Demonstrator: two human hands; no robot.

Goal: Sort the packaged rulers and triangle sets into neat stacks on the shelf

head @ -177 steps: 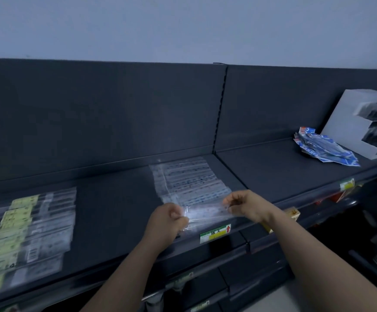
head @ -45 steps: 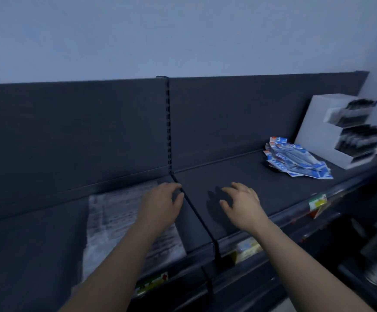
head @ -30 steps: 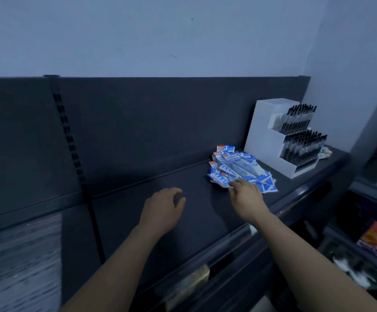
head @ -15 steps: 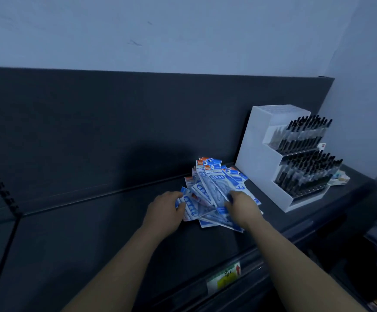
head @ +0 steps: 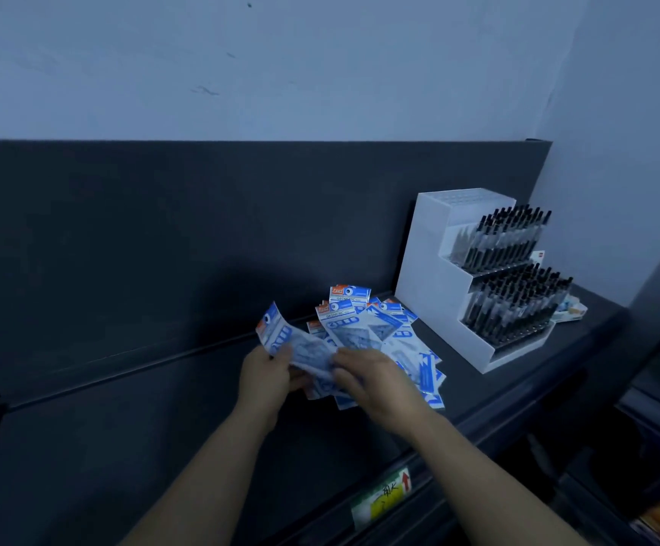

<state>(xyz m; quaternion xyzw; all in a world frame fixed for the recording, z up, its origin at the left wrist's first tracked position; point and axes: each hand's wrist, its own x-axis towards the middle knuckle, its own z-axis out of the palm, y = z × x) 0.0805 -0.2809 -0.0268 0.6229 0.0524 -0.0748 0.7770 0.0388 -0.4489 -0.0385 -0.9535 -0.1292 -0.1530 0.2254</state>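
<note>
The dark shelf (head: 163,447) carries a loose, fanned pile of blue-and-white triangle-set packets (head: 391,336), lying just left of a white tiered pen display (head: 438,293). The packets overlap at differing angles; several header cards at the rear of the pile show an orange logo and blue print, and clear film fronts reveal pale contents (the individual pieces inside cannot be resolved).

The left hand (head: 265,382) holds one packet (head: 281,338) raised off the pile, its header card tilted up and to the left. The thumb lies on the packet's face and the remaining fingers curl beneath it, forming a pinch on the lower portion. The right hand (head: 375,388) sits palm down against the near edge of the pile, its fingers bent and pressed onto the same raised packet at its right end; whether they close fully around the film cannot be told. Both forearms enter from the bottom of the view.

The pen display is a stepped container with two occupied tiers. Each tier holds dense rows of black-capped pens (head: 505,246), standing tilted backward. The top step of the display appears unfilled. A few small items (head: 570,309) rest on the shelf just beyond the display's right side, too small to identify.

A yellow-and-green price label (head: 383,496) with a red arrow is fixed to the shelf's front rail.
</note>
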